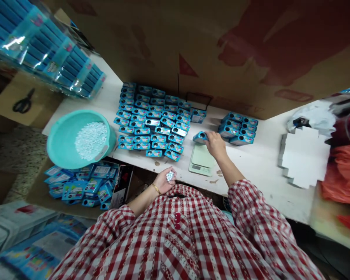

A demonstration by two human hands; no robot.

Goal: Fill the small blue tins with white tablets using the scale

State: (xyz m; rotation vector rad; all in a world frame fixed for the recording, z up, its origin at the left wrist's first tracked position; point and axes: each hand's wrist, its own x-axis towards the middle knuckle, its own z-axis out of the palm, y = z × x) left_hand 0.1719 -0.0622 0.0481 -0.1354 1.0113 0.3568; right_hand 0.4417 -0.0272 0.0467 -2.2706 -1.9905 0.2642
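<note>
My left hand (165, 182) is cupped palm up at the table's front edge, holding a small heap of white pellets (169, 176). With its fingers closed, my right hand (216, 146) grips a small blue box (200, 137) by its right side, just behind or over the far end of a pale green kitchen scale (202, 160). Whether the box touches the scale I cannot tell. Rows of similar blue boxes (151, 122) stand to the left, dark round openings on their tops. A smaller group of blue boxes (239, 129) stands to the right of my right hand.
A turquoise basin (54, 146) of white pellets stands at the left table edge. Below it, a carton holds blue packets (81, 186). A large cardboard box (198, 50) walls off the back. White cardboard blanks (305, 157) and a red plastic bag (342, 175) lie right; scissors (23, 103) lie far left.
</note>
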